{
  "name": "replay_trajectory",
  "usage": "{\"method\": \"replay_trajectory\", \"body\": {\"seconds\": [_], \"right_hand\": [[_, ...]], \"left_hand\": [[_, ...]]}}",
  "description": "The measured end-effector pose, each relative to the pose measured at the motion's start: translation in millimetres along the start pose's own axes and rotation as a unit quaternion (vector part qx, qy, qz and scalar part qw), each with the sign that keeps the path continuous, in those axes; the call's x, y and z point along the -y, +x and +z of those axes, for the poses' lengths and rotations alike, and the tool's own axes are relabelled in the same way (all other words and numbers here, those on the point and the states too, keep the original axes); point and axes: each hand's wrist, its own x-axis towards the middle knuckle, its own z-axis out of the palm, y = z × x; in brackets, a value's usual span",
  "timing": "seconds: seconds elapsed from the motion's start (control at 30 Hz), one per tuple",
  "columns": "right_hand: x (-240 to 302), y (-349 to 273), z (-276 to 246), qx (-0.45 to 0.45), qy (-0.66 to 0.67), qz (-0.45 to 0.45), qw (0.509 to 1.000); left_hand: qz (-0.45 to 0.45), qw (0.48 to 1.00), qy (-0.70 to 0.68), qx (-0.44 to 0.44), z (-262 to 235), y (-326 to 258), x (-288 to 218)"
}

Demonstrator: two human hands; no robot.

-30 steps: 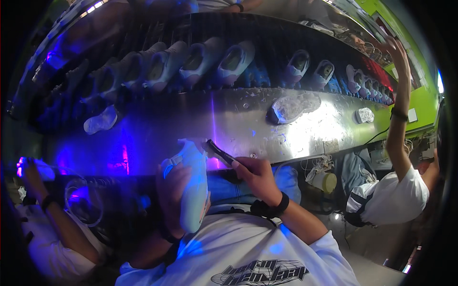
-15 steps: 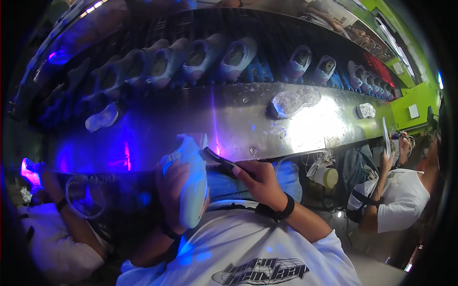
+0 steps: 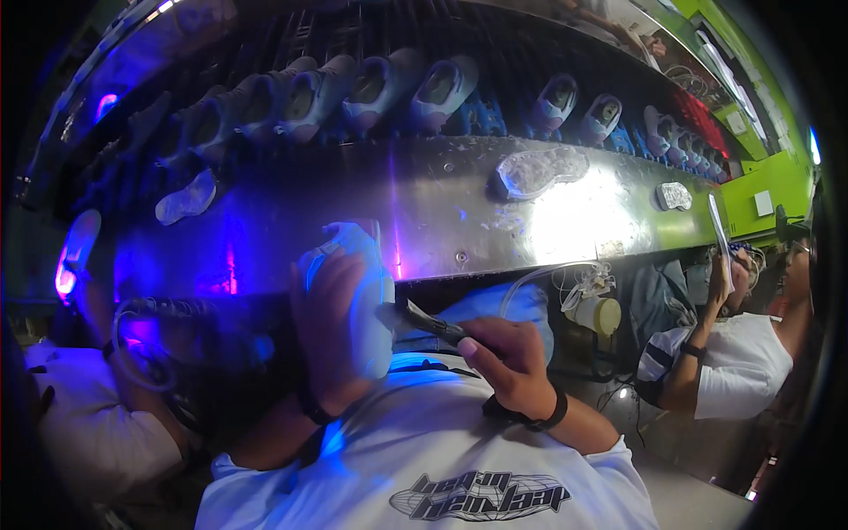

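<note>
My left hand (image 3: pixel 331 322) is wrapped round a light-coloured shoe (image 3: pixel 374 314), tinted blue by the light, above the near edge of the metal bench. The shoe stands on end, and my fingers hide part of its side. On its right, my right hand (image 3: pixel 512 358) grips a slim dark-handled brush (image 3: pixel 437 327). The brush's blurred tip meets the shoe's right side or lies very close to it.
Shoes (image 3: pixel 371 88) stand in a row on a dark conveyor behind the metal bench (image 3: pixel 336 194). On the bench lie a shoe sole (image 3: pixel 543 170) and two other pale pieces. A co-worker (image 3: pixel 742 362) at right holds a flat pale piece; another person (image 3: pixel 106 433) works at left.
My right hand has moved slightly right and down, bringing the brush lower along the shoe's side. The shoe has shifted a little right and up. At left, the co-worker's lit shoe has risen.
</note>
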Motion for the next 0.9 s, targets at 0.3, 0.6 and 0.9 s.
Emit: {"method": "replay_trajectory", "body": {"seconds": [0.3, 0.6, 0.9], "right_hand": [[13.0, -15.1, -13.2, -0.093, -0.09, -0.098, 0.987], [48.2, 6.8, -54.0, -0.137, -0.251, -0.157, 0.945], [20.4, 59.0, -61.9, -0.086, -0.105, -0.182, 0.974]], "left_hand": [[-0.035, 0.999, 0.005, 0.017, 4.5, 36.4, -28.7], [-0.023, 0.997, 0.041, 0.053, 1.7, 72.7, -40.2], [0.0, 0.998, 0.007, 0.059, -12.7, 101.1, -18.0]]}}
